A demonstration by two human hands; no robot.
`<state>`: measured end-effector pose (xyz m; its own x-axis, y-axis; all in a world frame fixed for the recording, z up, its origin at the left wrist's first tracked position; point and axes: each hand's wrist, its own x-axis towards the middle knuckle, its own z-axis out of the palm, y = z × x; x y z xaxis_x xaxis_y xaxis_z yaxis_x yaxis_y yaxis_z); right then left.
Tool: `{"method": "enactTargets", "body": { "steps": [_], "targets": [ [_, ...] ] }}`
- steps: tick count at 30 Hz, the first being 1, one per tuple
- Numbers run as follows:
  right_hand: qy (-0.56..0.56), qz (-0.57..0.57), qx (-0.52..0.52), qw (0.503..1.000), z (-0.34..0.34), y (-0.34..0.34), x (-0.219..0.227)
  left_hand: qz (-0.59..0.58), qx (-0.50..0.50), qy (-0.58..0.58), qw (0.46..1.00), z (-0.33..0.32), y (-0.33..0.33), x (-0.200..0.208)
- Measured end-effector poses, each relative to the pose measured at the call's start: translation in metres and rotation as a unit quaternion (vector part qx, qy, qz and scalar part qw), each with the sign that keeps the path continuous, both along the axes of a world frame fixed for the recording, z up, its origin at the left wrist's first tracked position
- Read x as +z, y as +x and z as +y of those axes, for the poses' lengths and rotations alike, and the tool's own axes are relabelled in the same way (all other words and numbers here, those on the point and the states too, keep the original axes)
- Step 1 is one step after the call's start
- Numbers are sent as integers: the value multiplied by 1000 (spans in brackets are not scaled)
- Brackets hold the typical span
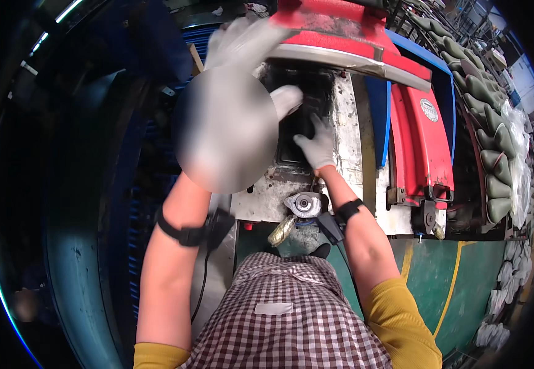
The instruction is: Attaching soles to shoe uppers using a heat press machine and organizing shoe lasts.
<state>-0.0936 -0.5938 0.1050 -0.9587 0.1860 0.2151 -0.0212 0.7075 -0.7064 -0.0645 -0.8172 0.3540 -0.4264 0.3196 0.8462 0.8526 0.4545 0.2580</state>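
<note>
My left hand (236,117), in a white glove, is raised close in front of me. Much of it is blurred, but the thumb stands well apart from the fingers, which reach up toward the red lid (341,31). I cannot tell whether they touch it. My right hand (319,144), also gloved, is open with fingers spread over the dark rectangular mold (297,123), near its right side. Raised beyond the mold is the lid, with a worn metal edge. A metal latch plate with a round hub (304,203) and a tape-wrapped handle (282,230) sit at the near edge.
A second red machine (424,141) with a front latch stands to the right, behind a blue panel (379,123). Several olive-green cushion-like pieces (494,154) line a rack at far right. Dark blue equipment (76,246) fills the left. The green floor (445,270) has yellow lines.
</note>
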Motion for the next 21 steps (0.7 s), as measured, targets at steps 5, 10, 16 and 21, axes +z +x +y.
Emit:
{"method": "enactTargets", "body": {
  "steps": [5, 10, 16, 21],
  "targets": [
    [-678, -136, 23, 722, 25, 43, 35, -283, 30, 389, 876, -46, 91, -135],
    [-800, -151, 108, 570, -11, 104, 56, -591, -111, 529, 599, -52, 126, -197],
    [-582, -223, 254, 740, -62, 146, 48, -612, -187, 614, 463, -28, 135, -205],
    [23, -33, 252, 967, -41, 136, 47, -560, -44, 773, 297, -84, 171, -213]
  ]
}}
